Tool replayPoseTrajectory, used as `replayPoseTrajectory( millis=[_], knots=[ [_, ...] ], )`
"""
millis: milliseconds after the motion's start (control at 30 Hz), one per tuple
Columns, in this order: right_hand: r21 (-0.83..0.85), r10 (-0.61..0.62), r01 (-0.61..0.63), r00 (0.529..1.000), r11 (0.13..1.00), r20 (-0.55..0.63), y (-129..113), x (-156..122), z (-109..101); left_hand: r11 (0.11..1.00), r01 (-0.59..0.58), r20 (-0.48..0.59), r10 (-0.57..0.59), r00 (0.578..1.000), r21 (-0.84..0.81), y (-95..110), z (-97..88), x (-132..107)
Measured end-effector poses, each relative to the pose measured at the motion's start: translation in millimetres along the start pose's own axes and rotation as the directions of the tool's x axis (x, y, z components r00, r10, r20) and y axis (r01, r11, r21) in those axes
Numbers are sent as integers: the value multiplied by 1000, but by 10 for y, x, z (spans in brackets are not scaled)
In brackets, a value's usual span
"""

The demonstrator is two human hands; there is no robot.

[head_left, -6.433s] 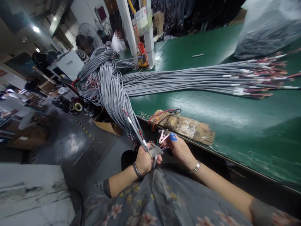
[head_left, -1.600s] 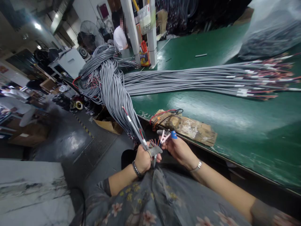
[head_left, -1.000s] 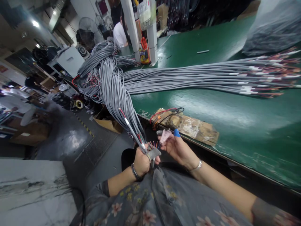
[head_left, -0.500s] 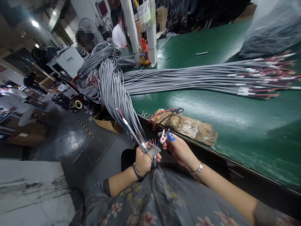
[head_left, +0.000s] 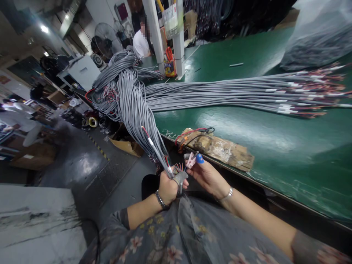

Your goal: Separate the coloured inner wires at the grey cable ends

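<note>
My left hand is closed in a fist round the end of a grey cable, with a grey cover on the thumb. Thin coloured wires fan out of the cable end just above the fist. My right hand pinches a small pink clip tool right at those wire tips, and a blue cap sits on one fingertip. Both hands are over my lap, just in front of the table edge.
A thick bundle of grey cables lies across the green table and hangs off its left end. A worn wooden block with red and black leads sits at the near edge. A person in white stands far back.
My right hand with the pink tool has kept shifting slightly at the wire tips. My left fist has stayed on the cable end, and the view has swayed a little.
</note>
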State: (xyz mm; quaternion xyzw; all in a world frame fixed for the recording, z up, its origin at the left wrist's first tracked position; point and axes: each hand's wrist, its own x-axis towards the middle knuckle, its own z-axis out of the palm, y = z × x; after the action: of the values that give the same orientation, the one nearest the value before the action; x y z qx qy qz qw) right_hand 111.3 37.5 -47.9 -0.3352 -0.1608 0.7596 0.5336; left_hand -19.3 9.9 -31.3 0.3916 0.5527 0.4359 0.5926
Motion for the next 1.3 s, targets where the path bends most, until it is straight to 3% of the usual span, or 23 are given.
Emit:
replayPoseTrajectory(
  millis=[200,367,733,1300],
  knots=[
    [-143,52,-20,973,990,226,50,-113,-87,1000,12,15,-12,1000,-11,25,-45,-44],
    [-221,124,-51,935,974,331,69,-193,30,999,12,51,-15,999,47,68,-59,-74],
    [-303,82,-16,976,953,203,66,-241,142,990,82,20,-85,996,118,159,-23,-98],
    [-292,80,-22,979,956,189,108,-256,133,991,56,67,-64,996,123,132,-41,-98]
  ],
)
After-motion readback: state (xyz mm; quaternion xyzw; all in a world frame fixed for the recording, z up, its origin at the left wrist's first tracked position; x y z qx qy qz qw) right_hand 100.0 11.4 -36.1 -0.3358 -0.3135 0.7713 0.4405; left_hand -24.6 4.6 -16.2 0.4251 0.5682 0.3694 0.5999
